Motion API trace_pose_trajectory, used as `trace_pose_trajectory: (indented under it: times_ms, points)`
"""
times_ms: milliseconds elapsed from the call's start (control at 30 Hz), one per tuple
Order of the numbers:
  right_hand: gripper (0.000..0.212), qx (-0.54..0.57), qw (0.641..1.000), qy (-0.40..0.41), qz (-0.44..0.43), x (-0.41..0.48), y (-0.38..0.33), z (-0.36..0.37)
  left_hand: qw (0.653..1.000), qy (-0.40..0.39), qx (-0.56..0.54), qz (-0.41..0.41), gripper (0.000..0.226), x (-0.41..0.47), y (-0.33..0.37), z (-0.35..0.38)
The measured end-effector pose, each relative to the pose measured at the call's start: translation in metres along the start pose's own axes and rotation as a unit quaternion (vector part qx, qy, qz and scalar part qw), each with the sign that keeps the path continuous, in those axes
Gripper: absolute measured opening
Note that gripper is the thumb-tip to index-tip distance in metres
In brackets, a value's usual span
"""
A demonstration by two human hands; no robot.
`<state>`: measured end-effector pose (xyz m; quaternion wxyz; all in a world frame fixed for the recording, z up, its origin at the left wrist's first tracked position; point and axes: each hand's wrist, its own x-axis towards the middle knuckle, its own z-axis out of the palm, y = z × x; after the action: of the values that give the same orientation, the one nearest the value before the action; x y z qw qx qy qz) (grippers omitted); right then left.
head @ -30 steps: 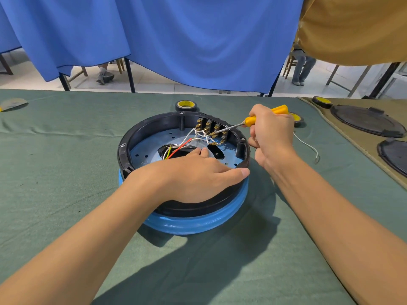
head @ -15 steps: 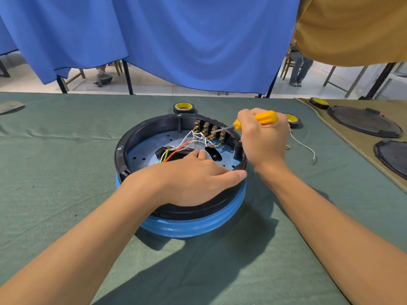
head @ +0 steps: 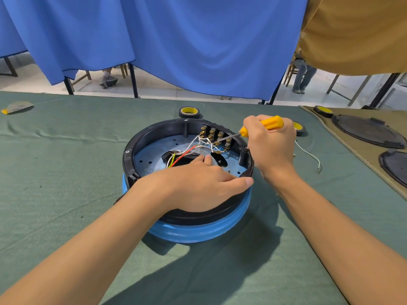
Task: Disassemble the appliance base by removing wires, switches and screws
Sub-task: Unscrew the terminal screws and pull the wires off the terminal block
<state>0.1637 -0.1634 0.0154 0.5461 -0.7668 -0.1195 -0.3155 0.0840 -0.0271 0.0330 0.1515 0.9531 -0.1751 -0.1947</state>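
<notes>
A round appliance base [head: 154, 137] with a black rim and blue skirt lies upside down on the green cloth. Inside it, white, red and yellow-green wires [head: 193, 148] run to a row of brass-terminal switches [head: 214, 135] on the far wall. My left hand [head: 198, 183] grips the near rim, thumb along the outside, fingertips on the inner blue plate. My right hand [head: 271, 146] holds a yellow-handled screwdriver [head: 267, 125]; its metal tip reaches the terminals at the right end of the row.
A black tape roll [head: 189, 112] sits just behind the base, another [head: 298, 128] behind my right hand. A loose white wire [head: 308, 154] lies to the right. Black round covers [head: 367, 134] and a third tape roll [head: 322, 111] rest on a tan cloth at far right.
My right hand has moved left and closer to the base rim, bringing the screwdriver tip deeper onto the terminals. The left hand keeps its grip on the rim.
</notes>
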Motion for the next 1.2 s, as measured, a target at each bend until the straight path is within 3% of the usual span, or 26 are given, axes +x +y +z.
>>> trace_pose_trajectory:
  times_ms: [533, 833, 933, 1000, 1100, 1200]
  points:
    - [0.041, -0.009, 0.996, -0.04, -0.074, 0.004, -0.001, 0.011, 1.0, 0.013, -0.006, -0.025, 0.063, 0.003, -0.003, 0.003]
    - [0.043, -0.031, 0.995, -0.056, -0.074, 0.006, -0.001, 0.013, 1.0, 0.012, -0.003, -0.023, 0.062, 0.003, -0.003, 0.003]
    - [0.037, -0.029, 0.998, -0.042, -0.023, 0.012, -0.004, 0.016, 1.0, 0.015, -0.002, -0.023, 0.063, 0.003, -0.003, 0.003]
    - [0.033, -0.005, 0.998, -0.031, 0.056, 0.02, -0.003, 0.018, 1.0, 0.016, -0.001, -0.023, 0.062, 0.003, -0.003, 0.003]
    - [0.023, 0.054, 0.981, -0.03, 0.186, 0.031, -0.002, 0.019, 1.0, 0.017, 0.004, -0.023, 0.061, 0.003, -0.002, 0.003]
    - [0.018, 0.087, 0.965, -0.038, 0.243, 0.033, -0.002, 0.019, 1.0, 0.016, 0.008, -0.02, 0.059, 0.003, -0.002, 0.003]
